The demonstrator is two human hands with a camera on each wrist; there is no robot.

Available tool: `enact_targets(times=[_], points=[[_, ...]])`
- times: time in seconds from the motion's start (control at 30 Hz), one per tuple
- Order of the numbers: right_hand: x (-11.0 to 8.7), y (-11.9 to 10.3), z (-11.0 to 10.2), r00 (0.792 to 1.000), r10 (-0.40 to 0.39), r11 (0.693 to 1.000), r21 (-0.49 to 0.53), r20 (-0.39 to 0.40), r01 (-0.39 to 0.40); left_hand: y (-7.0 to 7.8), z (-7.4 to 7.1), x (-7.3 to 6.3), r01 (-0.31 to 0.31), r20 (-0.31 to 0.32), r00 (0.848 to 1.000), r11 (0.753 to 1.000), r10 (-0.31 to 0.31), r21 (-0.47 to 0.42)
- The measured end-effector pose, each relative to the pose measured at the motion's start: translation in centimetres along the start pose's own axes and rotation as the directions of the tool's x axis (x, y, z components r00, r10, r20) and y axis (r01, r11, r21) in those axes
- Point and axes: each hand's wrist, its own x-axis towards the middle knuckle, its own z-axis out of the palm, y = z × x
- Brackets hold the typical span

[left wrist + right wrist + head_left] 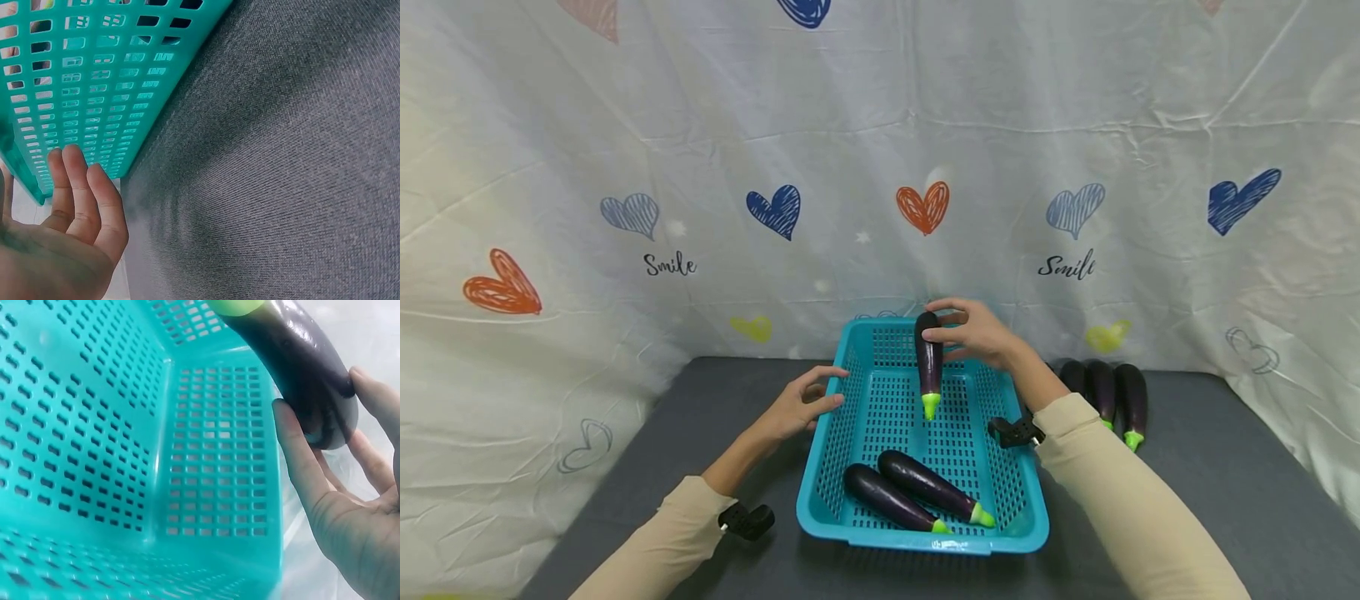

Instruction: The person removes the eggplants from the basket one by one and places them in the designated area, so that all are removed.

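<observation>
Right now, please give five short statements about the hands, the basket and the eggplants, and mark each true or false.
1. The right hand holds an eggplant. True.
2. The left hand holds one too. False: it holds no eggplant.
3. Two eggplants lie in the basket. True.
4. The basket is red. False: it is blue.
5. More eggplants lie on the table, right of the basket. True.

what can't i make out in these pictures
Head view: stem end of the leftmost eggplant outside the turquoise basket, hidden behind the right forearm.
Right wrist view: tip of the green cap on the held eggplant, cut off by the top edge.
Left wrist view: part of the left hand, cut off by the left edge.
</observation>
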Motion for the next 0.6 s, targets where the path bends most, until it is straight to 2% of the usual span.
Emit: enact_targets(times=[0.37,0.6], points=[[-1.4,-0.5,-1.2,1.0,0.012,1.0,0.01,0.004,-0.012,-0.1,0.0,0.1,-0.009,-0.005,1.0,1.0,0.009,0.015],[-2.3,-1.2,-2.0,1.0,0.001,1.0,0.01,0.013,-0.001,0.1,0.0,0.0,0.01,-0.012,1.0,1.0,-0.01,0.023]])
